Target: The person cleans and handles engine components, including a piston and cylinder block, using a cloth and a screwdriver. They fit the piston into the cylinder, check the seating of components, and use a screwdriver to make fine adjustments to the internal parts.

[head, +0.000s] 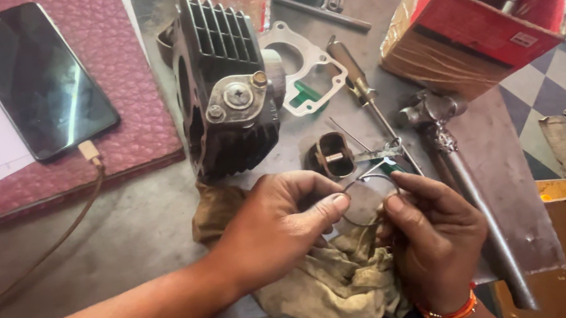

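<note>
- While both hands pinch it, a thin metal ring (370, 198) hangs over the worktop's near edge, above a dirty rag (331, 279).
- Left hand (274, 227): thumb and fingers closed on the ring's left side.
- Right hand (432, 234): fingertips gripping its right side.
- Just beyond: small piston (331, 155), screwdriver (362, 87).
- Finned engine cylinder (223, 85) mid-worktop; phone (35, 76) at far left corner.

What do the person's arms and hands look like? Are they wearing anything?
Both arms are bare, with no sleeves and no gloves. The left hand wears nothing at all. The right hand has an orange and red thread band tied around its wrist. No rings or watch show.
</note>
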